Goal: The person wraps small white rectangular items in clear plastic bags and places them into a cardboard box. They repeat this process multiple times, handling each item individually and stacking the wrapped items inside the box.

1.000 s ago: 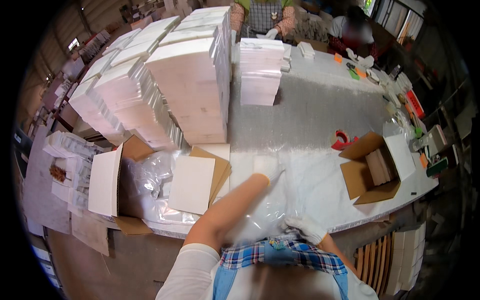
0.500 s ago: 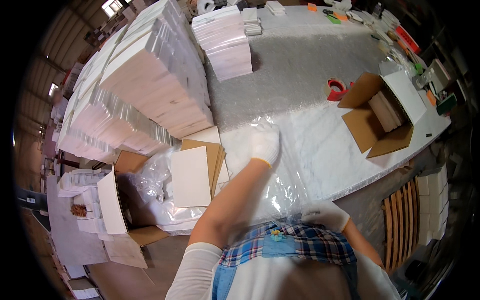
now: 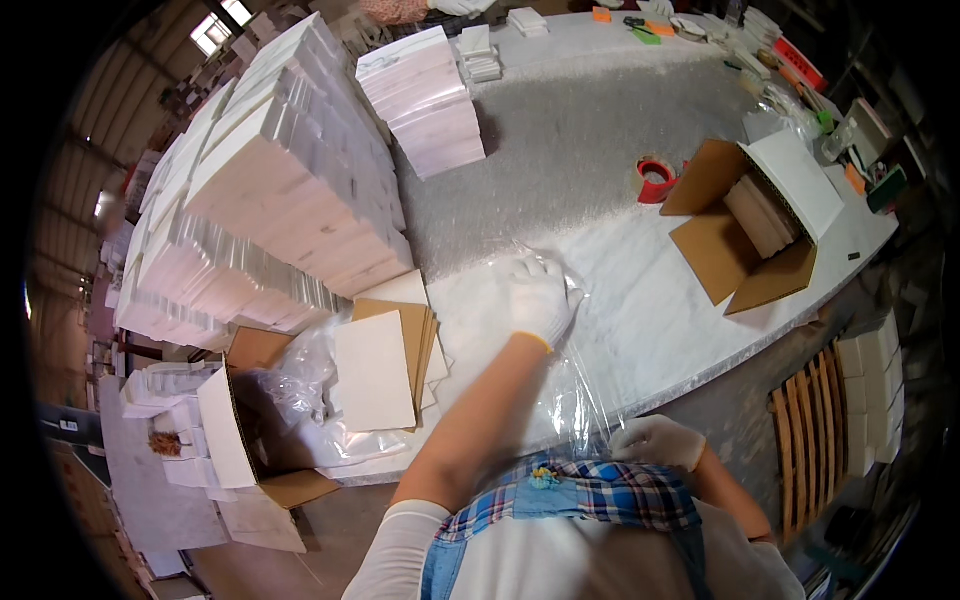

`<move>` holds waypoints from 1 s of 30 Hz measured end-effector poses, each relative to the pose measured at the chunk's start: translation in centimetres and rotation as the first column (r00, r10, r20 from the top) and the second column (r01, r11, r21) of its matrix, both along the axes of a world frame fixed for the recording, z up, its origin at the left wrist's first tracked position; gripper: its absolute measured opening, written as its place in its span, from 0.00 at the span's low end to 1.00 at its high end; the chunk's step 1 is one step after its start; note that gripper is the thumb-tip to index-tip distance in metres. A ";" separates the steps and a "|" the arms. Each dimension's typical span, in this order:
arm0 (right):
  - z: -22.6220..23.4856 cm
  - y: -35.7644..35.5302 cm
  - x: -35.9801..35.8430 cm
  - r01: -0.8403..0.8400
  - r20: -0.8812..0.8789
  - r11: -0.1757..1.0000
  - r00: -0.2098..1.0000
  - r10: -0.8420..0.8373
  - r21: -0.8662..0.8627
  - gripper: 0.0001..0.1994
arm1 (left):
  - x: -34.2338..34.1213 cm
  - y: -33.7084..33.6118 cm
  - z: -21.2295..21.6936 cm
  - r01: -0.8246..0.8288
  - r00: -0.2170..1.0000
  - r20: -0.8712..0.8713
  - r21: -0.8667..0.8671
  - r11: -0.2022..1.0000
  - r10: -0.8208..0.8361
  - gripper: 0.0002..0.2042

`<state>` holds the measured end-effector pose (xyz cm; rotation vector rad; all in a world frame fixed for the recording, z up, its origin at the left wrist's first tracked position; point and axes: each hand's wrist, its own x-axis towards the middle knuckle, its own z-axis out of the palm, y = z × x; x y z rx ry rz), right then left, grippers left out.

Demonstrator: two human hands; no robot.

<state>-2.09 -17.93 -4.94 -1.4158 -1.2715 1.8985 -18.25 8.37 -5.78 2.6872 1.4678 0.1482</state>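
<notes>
Clear plastic film (image 3: 568, 385) stretches over the white marble-like table top from the middle to the near edge, glinting in the light. My left hand (image 3: 541, 300), in a white knit glove, lies on the film's far end with its fingers laid out and slightly bent. At the table's near edge my right hand (image 3: 657, 442), gloved the same way, has its fingers closed at the film's near end. Left of my left forearm is a pile of brown and white cardboard sheets (image 3: 375, 370), beside an open carton (image 3: 228, 430) with crumpled clear plastic (image 3: 300, 370) spilling out.
Tall stacks of white stone tiles (image 3: 300, 180) fill the left, with a smaller stack (image 3: 425, 105) behind. At right are a red tape roll (image 3: 655, 180) and an open cardboard box (image 3: 735, 255) holding brown sheets. A wooden pallet (image 3: 808, 440) stands below the table. Another person's gloved hand (image 3: 462, 6) shows at the far edge.
My left hand has slid slightly right and nearer on the film, its fingers more laid out. My right hand stays at the near edge. The view has shifted a little; another person has appeared at the back.
</notes>
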 end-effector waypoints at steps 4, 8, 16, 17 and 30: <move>2.0 0.1 0.9 -0.072 0.097 0.990 0.993 0.061 0.118 0.08 | 0.8 -1.1 -0.7 -0.079 0.993 0.095 0.144 0.986 0.065 0.29; 0.3 -0.9 1.3 -0.227 0.393 0.972 0.901 0.182 0.069 0.16 | 0.5 -1.6 -1.8 -0.071 0.971 0.239 0.159 0.985 0.031 0.31; -12.4 -0.9 2.1 -0.246 0.925 0.955 0.298 0.237 -0.166 0.17 | 0.2 -1.9 -0.9 -0.069 0.977 0.209 0.144 0.987 0.038 0.30; -12.6 -0.7 2.5 -0.274 0.872 0.909 0.296 0.390 -0.313 0.17 | 0.0 -1.8 -1.2 -0.066 0.977 0.207 0.107 0.992 0.043 0.31; 2.9 15.2 2.9 0.080 0.604 0.872 0.690 -0.399 0.484 0.44 | -0.1 -1.5 -0.5 -0.110 0.963 0.256 0.099 0.989 0.082 0.32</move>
